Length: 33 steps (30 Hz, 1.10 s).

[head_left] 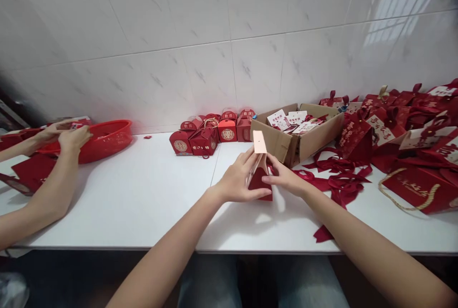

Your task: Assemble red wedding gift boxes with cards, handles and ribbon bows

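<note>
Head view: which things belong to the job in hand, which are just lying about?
Likely in use:
red box between left hand and right hand
ribbons
carton of cards

Apparently lying about:
small boxes by wall
red scrap

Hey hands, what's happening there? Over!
Left fingers, right fingers: on red box. Box upright, pale flap on top. Cardboard carton behind; ribbons lie right.

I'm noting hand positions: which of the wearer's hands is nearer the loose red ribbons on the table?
Right. The right hand is just left of the red ribbons; the left hand is farther left, across the small red box between the hands.
</note>
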Available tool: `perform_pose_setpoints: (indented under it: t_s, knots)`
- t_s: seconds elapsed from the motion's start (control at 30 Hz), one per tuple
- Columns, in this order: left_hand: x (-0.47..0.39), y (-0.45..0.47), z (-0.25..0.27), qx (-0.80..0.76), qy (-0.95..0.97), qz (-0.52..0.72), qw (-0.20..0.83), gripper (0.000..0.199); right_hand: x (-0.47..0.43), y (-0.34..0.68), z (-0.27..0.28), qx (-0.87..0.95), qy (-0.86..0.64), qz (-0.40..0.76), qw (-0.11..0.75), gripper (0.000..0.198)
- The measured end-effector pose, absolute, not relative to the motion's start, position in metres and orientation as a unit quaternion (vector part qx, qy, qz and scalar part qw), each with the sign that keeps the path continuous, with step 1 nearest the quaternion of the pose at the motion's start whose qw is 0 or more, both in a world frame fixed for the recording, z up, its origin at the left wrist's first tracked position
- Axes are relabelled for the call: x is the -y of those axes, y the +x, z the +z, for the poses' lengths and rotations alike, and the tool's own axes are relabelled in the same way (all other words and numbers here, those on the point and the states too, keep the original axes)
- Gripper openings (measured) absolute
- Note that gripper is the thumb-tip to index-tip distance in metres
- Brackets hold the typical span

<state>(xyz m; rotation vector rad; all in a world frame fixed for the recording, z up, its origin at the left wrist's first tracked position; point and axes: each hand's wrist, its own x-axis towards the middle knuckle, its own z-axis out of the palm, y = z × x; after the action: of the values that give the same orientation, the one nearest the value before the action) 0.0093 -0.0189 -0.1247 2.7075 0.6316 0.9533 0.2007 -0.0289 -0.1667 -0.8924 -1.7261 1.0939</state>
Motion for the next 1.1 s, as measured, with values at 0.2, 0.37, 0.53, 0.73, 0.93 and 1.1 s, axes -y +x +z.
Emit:
perform_pose_setpoints:
  t_s: [0.2,0.37,0.53,0.73,0.93,1.1]
  knots:
    - [-0.004,-0.010,-0.108,-0.168,0.888,0.417,0.098,0.046,0.027,0.195,-0.156,0.716,-0.352,0.502,0.333,0.094]
    - [-0.003,-0.013,-0.108,-0.121,0.871,0.463,0.113,0.046,0.030,0.190,-0.163,0.732,-0.346,0.484,0.332,0.115]
    - [0.007,-0.025,-0.115,-0.076,0.853,0.514,0.052,0.046,0.039,0.205,-0.162,0.751,-0.309,0.475,0.340,0.118]
    - [0.025,-0.024,-0.118,-0.058,0.832,0.551,-0.018,0.044,0.047,0.215,-0.152,0.796,-0.312,0.372,0.361,0.120]
    - [0.045,-0.019,-0.111,-0.040,0.853,0.518,-0.057,0.046,0.055,0.214,-0.150,0.829,-0.314,0.286,0.364,0.121]
    - [0.046,-0.021,-0.111,-0.048,0.853,0.518,-0.051,0.046,0.054,0.212,-0.154,0.832,-0.292,0.258,0.394,0.122]
